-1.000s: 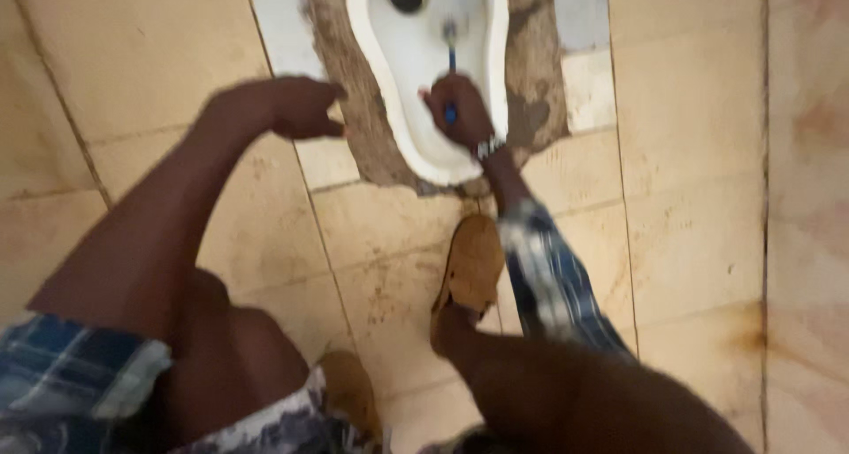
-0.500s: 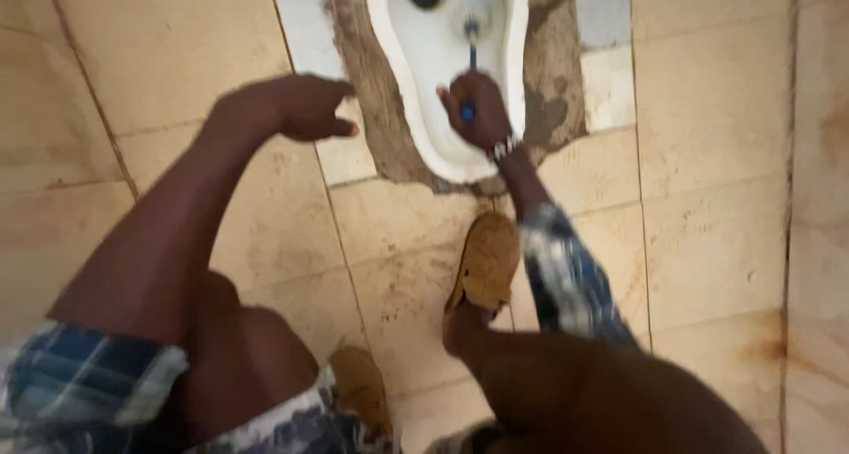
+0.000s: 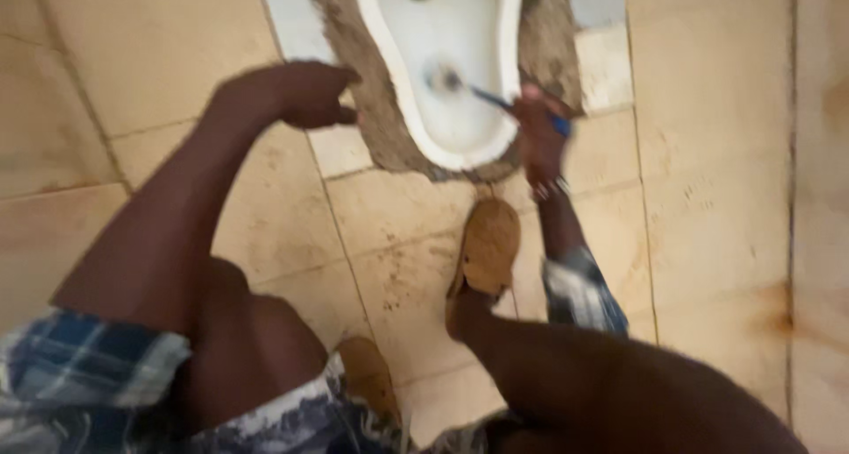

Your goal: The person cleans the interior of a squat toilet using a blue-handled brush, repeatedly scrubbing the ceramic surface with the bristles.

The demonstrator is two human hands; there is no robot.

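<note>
A white squat toilet pan [image 3: 402,74] is set in the tiled floor at the top of the view, ringed by rough brown cement [image 3: 539,43]. My right hand [image 3: 538,131] grips a thin blue-handled brush [image 3: 500,102] whose head rests inside the pan near its middle. That hand hovers over the pan's right rim, with a bracelet on the wrist. My left hand [image 3: 296,93] hangs loosely curled over the floor to the left of the pan, holding nothing. The frame is blurred by motion.
Stained beige floor tiles [image 3: 707,198] spread all around. My right foot in a tan shoe [image 3: 485,246] stands just below the pan, my other tan shoe [image 3: 367,379] lower down. My bare knees and plaid sleeves fill the bottom.
My right hand has swung from over the pan's centre to its right rim, angling the brush leftward, with its head lower in the pan. My left hand stayed put.
</note>
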